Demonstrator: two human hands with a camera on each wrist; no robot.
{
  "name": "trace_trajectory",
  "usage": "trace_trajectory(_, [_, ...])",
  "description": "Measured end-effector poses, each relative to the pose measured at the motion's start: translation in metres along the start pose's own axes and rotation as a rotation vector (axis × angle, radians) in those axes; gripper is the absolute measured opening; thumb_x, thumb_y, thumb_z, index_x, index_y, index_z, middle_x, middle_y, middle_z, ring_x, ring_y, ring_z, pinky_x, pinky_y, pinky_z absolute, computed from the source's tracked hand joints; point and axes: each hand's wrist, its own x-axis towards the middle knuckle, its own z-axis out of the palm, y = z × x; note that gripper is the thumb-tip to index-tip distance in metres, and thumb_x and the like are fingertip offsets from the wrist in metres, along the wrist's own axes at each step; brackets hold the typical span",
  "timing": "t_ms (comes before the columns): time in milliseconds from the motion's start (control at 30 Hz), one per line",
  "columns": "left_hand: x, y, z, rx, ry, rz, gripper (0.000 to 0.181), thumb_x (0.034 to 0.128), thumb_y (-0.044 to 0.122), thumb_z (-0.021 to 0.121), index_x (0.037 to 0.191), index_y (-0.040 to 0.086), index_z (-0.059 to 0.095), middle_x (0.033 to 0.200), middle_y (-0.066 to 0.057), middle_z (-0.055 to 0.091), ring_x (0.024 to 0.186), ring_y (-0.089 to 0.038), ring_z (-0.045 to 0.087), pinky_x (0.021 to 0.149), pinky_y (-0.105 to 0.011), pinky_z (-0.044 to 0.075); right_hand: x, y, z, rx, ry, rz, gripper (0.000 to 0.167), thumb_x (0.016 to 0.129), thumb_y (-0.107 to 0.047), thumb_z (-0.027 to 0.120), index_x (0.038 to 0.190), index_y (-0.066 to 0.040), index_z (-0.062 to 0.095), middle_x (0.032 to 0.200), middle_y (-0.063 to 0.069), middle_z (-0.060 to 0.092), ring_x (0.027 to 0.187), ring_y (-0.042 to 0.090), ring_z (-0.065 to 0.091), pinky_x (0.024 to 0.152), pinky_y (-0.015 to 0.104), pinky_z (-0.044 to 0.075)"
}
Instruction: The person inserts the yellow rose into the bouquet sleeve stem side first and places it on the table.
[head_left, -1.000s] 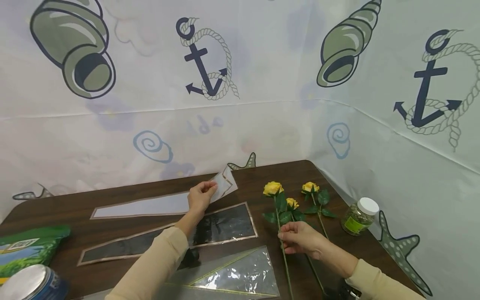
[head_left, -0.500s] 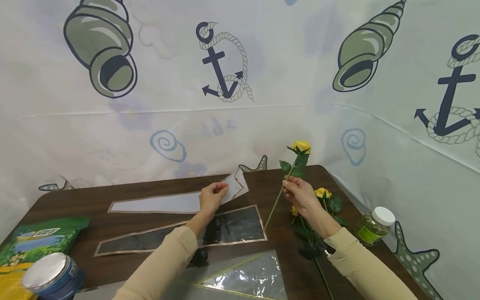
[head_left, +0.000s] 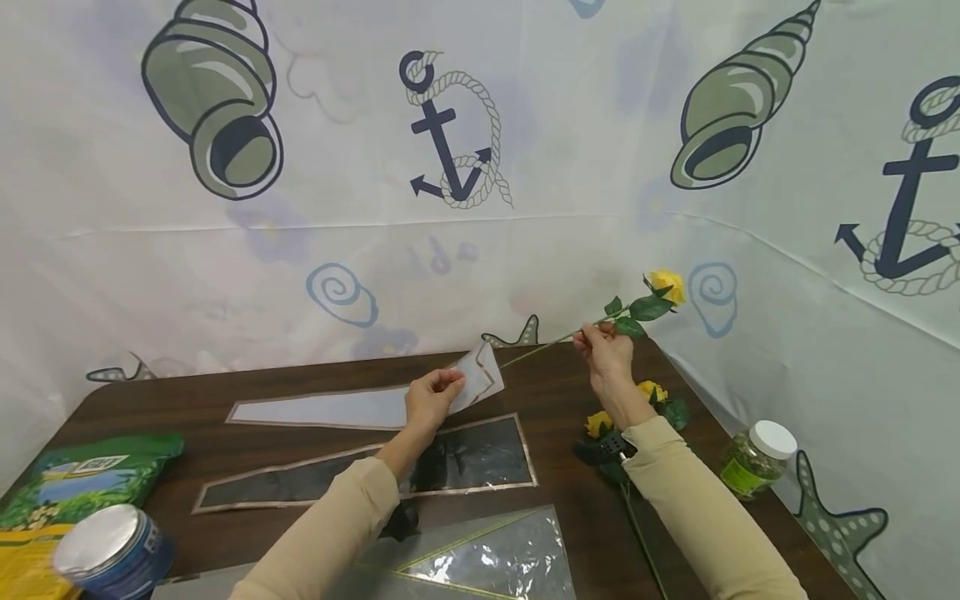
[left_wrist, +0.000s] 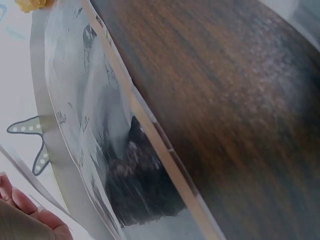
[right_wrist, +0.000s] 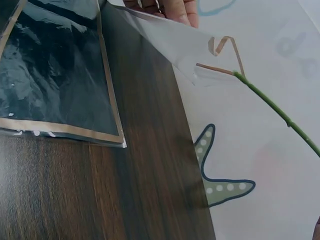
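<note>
My left hand (head_left: 431, 400) pinches the lifted wide end of a flat white flower sleeve (head_left: 322, 408) with a brown border. In the left wrist view, only some fingertips (left_wrist: 25, 202) show at the lower left. My right hand (head_left: 609, 358) pinches a yellow artificial rose (head_left: 666, 286) by its stem, just below the leaves. The bloom points up and right; the bare stem slants down left to the sleeve's raised end. In the right wrist view, the tip of the green stem (right_wrist: 272, 105) meets the sleeve's edge; whether it is inside, I cannot tell.
A black-windowed sleeve (head_left: 472, 454) and a clear sleeve (head_left: 495, 558) lie nearer. Under my right forearm are more yellow roses (head_left: 652, 390). A white-lidded jar (head_left: 759, 458) stands at right; a blue can (head_left: 120, 558) and a green bag (head_left: 90, 475) are at left.
My right hand has lifted one rose off the table and tilted it, bringing its stem end to the white sleeve. My left hand keeps its pinch on the sleeve. The head view has shifted.
</note>
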Motion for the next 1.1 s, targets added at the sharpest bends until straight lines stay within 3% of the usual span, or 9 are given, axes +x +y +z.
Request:
trace_trajectory(133, [-0.001, 0.001, 0.001, -0.003, 0.003, 0.001, 0.015, 0.0824, 0.015, 0.072, 0.092, 0.004, 0.073, 0.079, -0.005, 0.068, 0.066, -0.004, 0.051, 0.059, -0.018, 0.040, 0.000, 0.009, 0.008, 0.017, 0.015, -0.065, 0.023, 0.091, 0.002, 0.055, 0.087, -0.010, 0.035, 0.066, -0.001, 0.057, 0.054, 0.004, 0.061, 0.056, 0.016, 0.050])
trace_trajectory(400, [-0.001, 0.002, 0.004, -0.004, 0.002, 0.025, 0.015, 0.0825, 0.015, 0.072, 0.093, 0.003, 0.073, 0.079, -0.006, 0.069, 0.065, -0.003, 0.051, 0.058, -0.018, 0.040, -0.010, 0.034, 0.026, 0.021, -0.032, -0.102, 0.020, 0.089, 0.007, 0.055, 0.084, -0.006, 0.041, 0.065, -0.001, 0.056, 0.053, 0.004, 0.061, 0.054, 0.017, 0.050])
trace_trajectory(800, [-0.003, 0.006, 0.007, -0.013, 0.015, 0.049, 0.013, 0.0820, 0.014, 0.072, 0.091, 0.005, 0.073, 0.076, -0.006, 0.067, 0.063, -0.004, 0.050, 0.057, -0.018, 0.039, -0.032, 0.066, 0.042, -0.207, -0.051, -0.092, 0.014, 0.089, -0.003, 0.060, 0.086, -0.007, 0.048, 0.064, -0.008, 0.046, 0.064, 0.005, 0.043, 0.062, 0.018, 0.038])
trace_trajectory(933, [-0.004, 0.008, 0.007, -0.022, 0.012, 0.055, 0.013, 0.0827, 0.013, 0.072, 0.092, 0.005, 0.073, 0.078, -0.008, 0.068, 0.063, -0.004, 0.051, 0.057, -0.018, 0.039, -0.034, 0.074, 0.046, -0.250, -0.055, -0.117, 0.014, 0.088, -0.003, 0.062, 0.084, -0.006, 0.049, 0.067, -0.006, 0.045, 0.068, 0.008, 0.041, 0.066, 0.021, 0.038])
trace_trajectory(1100, [-0.006, 0.012, 0.009, -0.029, 0.015, 0.068, 0.013, 0.0829, 0.013, 0.071, 0.092, 0.004, 0.073, 0.077, -0.009, 0.068, 0.063, -0.005, 0.051, 0.057, -0.019, 0.039, -0.037, 0.081, 0.050, -0.304, -0.085, -0.177, 0.011, 0.086, -0.002, 0.064, 0.086, 0.000, 0.053, 0.069, -0.003, 0.048, 0.065, 0.008, 0.042, 0.061, 0.021, 0.037])
